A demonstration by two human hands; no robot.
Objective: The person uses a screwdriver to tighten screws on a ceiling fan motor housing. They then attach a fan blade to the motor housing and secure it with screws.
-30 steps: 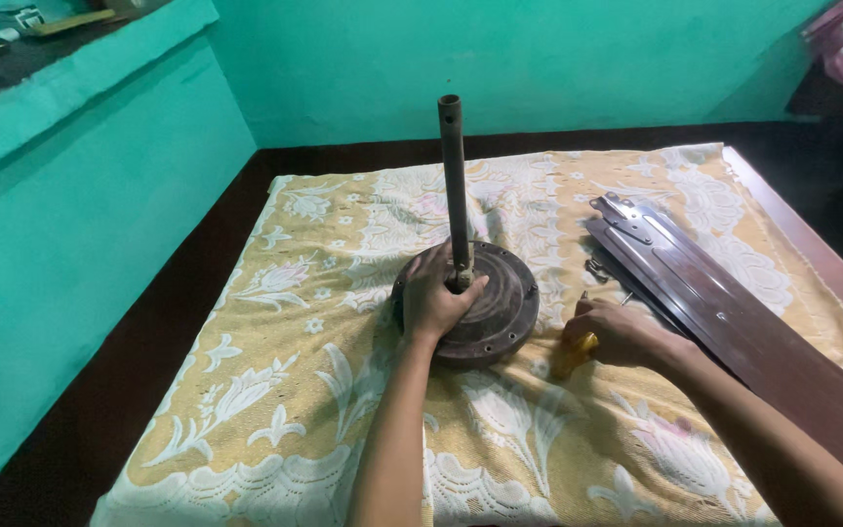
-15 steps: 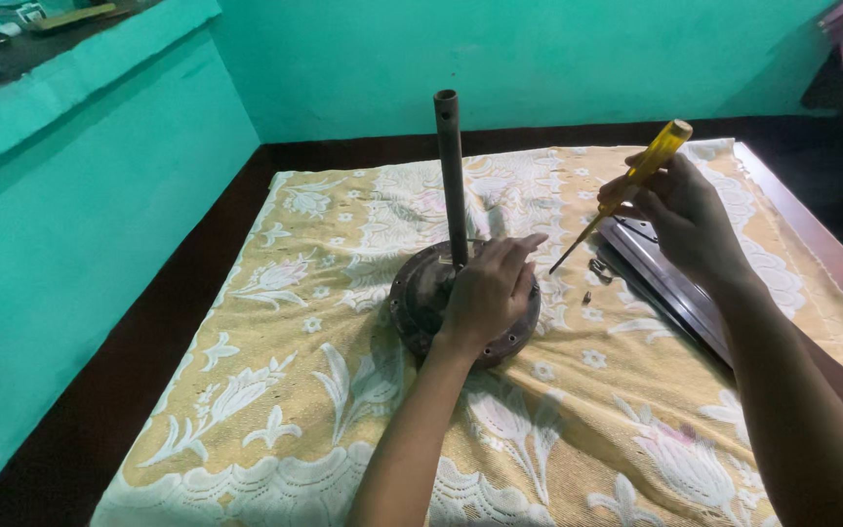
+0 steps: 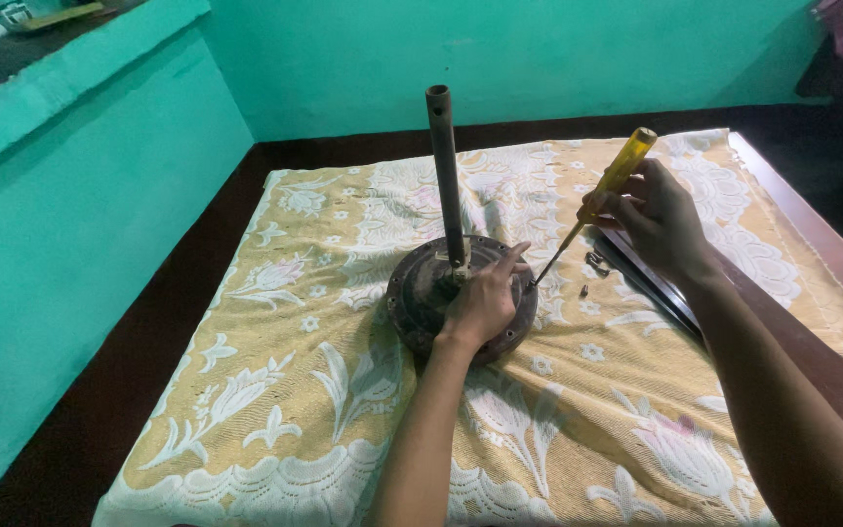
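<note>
Now, left hand pressed flat on round motor housing, right hand pinching yellow-handled screwdriver, tip at housing rim

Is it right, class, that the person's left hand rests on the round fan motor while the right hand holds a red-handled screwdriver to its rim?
Not quite. The head view shows the screwdriver in the right hand has a yellow handle, not red. The left hand does rest on the round fan motor.
</note>
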